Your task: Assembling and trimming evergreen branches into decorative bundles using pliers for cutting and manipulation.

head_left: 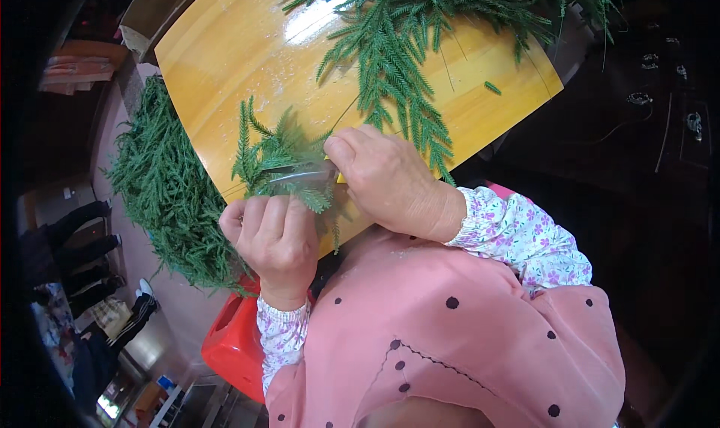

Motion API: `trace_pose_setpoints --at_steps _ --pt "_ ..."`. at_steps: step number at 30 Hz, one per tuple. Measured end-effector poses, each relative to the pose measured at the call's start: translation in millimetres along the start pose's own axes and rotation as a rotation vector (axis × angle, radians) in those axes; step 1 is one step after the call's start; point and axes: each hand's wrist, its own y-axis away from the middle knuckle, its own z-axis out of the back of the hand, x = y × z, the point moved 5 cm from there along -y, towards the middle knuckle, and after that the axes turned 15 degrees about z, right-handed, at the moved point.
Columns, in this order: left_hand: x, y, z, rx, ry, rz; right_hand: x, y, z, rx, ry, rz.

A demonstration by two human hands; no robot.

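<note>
In front of my body, my left hand is closed at the table's near left edge, its fingers curled at the base of a green artificial pine sprig. My right hand is closed just to the right and slightly farther off, thumb and fingers pressed together. From it a grey, pointed, blade-like thing reaches left across the sprig. Motion smears that thing and part of the greenery, so its exact kind cannot be made out. The fingertips of both hands are mostly hidden.
Beneath the hands is a glossy yellow wooden table, with a large pile of green sprigs across its far right. A loose bit of green lies near its right edge. Another green heap stands left, beside a red plastic stool.
</note>
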Motion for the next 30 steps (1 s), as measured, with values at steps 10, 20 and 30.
trace_pose_setpoints --at_steps 10,20,30 --pt "-15.2 -12.2 -15.8 -0.007 0.007 -0.023 -22.9 14.5 -3.0 -0.215 -0.046 0.050" --pt "-34.4 -23.0 -12.9 -0.008 -0.011 -0.090 -40.4 23.4 8.6 -0.231 -0.120 0.061" --pt "-30.7 -14.2 -13.3 -0.049 -0.027 -0.063 -30.0 34.1 19.3 -0.108 -0.033 -0.025"
